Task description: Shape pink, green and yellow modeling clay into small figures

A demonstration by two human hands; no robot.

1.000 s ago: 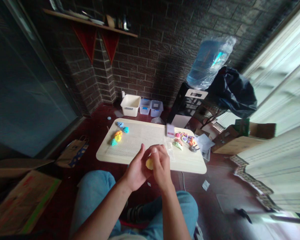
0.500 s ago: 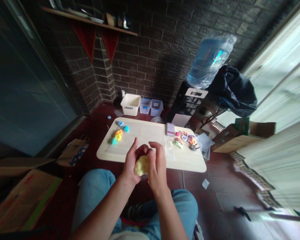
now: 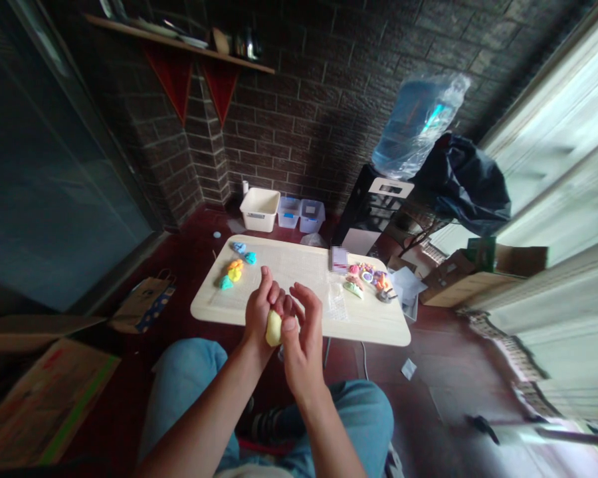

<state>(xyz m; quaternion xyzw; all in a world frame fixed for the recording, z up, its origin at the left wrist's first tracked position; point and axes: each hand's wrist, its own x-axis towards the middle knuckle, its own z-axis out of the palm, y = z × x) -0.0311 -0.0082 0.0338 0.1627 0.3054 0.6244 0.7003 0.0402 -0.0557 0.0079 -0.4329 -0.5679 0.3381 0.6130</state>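
A lump of yellow clay (image 3: 274, 328) is pressed between my two palms, above the near edge of the low wooden table (image 3: 373, 325). My left hand (image 3: 258, 311) holds it from the left with fingers upright. My right hand (image 3: 300, 338) presses it from the right, fingers spread and curled. Small blue, yellow and orange clay pieces (image 3: 235, 267) lie at the table's far left. A cluster of colourful clay shapes (image 3: 367, 277) sits at the right, next to a clear plastic sheet (image 3: 337, 302).
A white tub (image 3: 260, 208) and two clear boxes (image 3: 299, 214) stand on the floor behind the table. A water bottle (image 3: 416, 123) and a dark bag (image 3: 462, 182) are at back right. Cardboard boxes (image 3: 40, 398) lie at left and right. My knees in jeans are below.
My hands have drawn back toward me and shifted left with the clay between them. The clay went from a rounder lump to a narrower, upright shape as the palms rolled.
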